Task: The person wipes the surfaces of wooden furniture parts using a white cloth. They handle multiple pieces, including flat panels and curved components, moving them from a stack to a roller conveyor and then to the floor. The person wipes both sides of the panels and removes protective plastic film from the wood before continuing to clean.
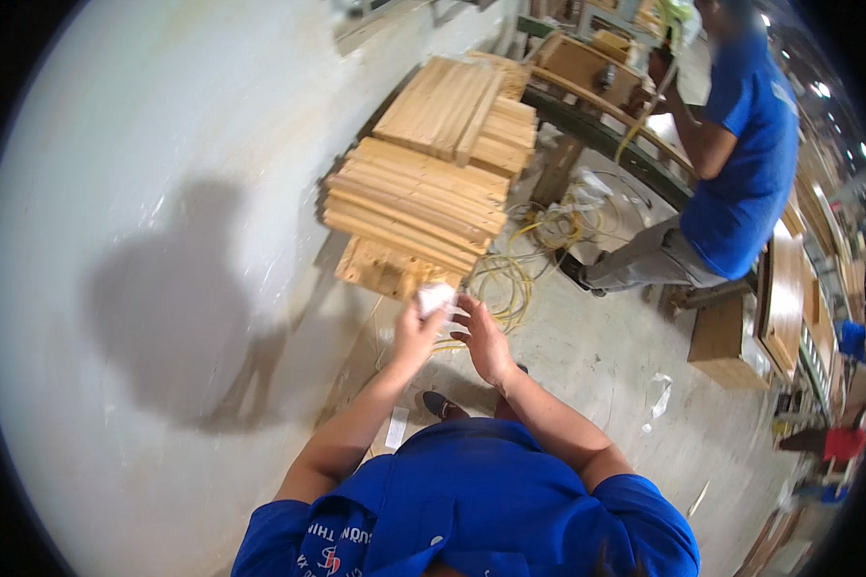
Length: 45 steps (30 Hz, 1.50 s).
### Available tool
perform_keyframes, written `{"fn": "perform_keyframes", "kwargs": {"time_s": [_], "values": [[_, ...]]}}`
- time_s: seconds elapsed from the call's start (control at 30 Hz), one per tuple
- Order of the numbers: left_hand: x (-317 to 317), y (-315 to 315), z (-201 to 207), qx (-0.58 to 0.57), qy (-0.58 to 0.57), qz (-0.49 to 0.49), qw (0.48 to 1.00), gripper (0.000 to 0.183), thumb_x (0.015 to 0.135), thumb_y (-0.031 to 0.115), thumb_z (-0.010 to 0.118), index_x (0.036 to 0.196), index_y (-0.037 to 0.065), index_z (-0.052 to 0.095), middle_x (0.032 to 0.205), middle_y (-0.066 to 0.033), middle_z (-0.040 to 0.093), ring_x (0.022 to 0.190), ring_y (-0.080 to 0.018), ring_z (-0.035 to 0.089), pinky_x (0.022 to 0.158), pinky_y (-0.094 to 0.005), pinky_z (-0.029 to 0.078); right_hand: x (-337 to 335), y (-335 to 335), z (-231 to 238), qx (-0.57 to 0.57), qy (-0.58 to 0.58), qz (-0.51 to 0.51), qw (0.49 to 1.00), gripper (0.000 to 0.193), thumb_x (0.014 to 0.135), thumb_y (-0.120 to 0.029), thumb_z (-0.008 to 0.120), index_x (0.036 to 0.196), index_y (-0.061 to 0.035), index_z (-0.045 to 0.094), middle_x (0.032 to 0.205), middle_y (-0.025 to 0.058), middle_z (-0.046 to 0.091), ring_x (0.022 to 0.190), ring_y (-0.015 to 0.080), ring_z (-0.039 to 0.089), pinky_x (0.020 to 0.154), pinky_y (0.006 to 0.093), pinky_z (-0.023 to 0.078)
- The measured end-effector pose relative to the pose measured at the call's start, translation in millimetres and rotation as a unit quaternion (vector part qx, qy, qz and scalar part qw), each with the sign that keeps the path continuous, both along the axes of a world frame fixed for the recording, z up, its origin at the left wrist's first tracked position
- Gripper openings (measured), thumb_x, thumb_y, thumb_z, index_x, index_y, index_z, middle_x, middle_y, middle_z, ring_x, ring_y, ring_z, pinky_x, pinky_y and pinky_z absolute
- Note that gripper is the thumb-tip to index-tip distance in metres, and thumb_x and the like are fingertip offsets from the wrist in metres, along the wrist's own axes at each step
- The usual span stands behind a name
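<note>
My left hand is closed on a small white object, perhaps a folded paper or cloth; its exact kind is too small to tell. Close beside it, my right hand has its fingers apart and curved toward the white object, with nothing seen in them. Both hands are in front of my body, near the lower end of a stack of light wooden boards. A board with dark holes juts out under that stack.
More boards lie piled behind, along the pale wall. Yellow hoses coil on the floor. At right, a co-worker in a blue shirt stands at a green-framed bench. A cardboard box sits below.
</note>
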State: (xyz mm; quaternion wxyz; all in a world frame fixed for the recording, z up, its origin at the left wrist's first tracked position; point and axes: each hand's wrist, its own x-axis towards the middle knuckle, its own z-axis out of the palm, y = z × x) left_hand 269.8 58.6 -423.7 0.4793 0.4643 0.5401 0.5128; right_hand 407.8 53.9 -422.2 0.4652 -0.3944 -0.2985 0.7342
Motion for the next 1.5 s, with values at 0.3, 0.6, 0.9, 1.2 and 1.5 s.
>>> {"fn": "perform_keyframes", "kwargs": {"time_s": [0.3,0.6,0.9,1.2,1.5], "values": [[-20,58,-40,-0.057,0.651,0.145,0.743,0.052,0.087,0.041,0.055,0.124,0.005,0.049,0.125,-0.0133,0.051,0.112,-0.0327,0.048,0.09,-0.0476,0.039,147,-60,-12,-0.057,-0.178,-0.034,0.982,0.049,0.092,-0.043,0.048,0.128,-0.0097,0.048,0.111,0.0051,0.058,0.088,0.0171,0.059,0.075,0.0316,0.047],[77,20,0,0.173,0.536,0.168,0.809,0.041,0.086,0.038,0.054,0.106,0.003,0.061,0.106,-0.0181,0.061,0.097,-0.0344,0.057,0.085,-0.0433,0.045,390,-234,-39,-0.093,-0.272,-0.141,0.947,0.038,0.09,-0.037,0.054,0.115,-0.0084,0.057,0.097,0.0046,0.063,0.079,0.0143,0.06,0.067,0.0295,0.048],[286,-56,-70,0.089,0.573,-0.207,0.788,0.039,0.084,0.038,0.052,0.093,0.003,0.064,0.096,-0.0205,0.063,0.09,-0.0359,0.059,0.081,-0.0445,0.046,569,-360,-36,-0.21,-0.158,-0.357,0.896,0.034,0.091,-0.036,0.055,0.111,-0.0087,0.058,0.097,0.0031,0.064,0.079,0.0115,0.059,0.067,0.028,0.046],[545,-74,-130,0.026,0.534,-0.602,0.593,0.04,0.082,0.038,0.05,0.08,0.002,0.067,0.087,-0.0229,0.064,0.083,-0.0374,0.061,0.076,-0.0456,0.048,715,-400,-83,-0.14,-0.289,-0.33,0.888,0.034,0.091,-0.034,0.055,0.111,-0.0063,0.059,0.097,0.0056,0.064,0.08,0.0148,0.061,0.068,0.0299,0.048],[979,-108,-125,0.135,0.464,-0.764,0.427,0.039,0.09,0.028,0.044,0.112,-0.001,0.058,0.114,-0.0248,0.058,0.107,-0.0407,0.054,0.092,-0.0461,0.043,719,-686,-141,-0.592,-0.371,-0.588,0.408,0.02,0.081,-0.018,0.057,0.089,-0.0008,0.062,0.072,0.011,0.061,0.064,0.0191,0.06,0.054,0.0317,0.048]]}}
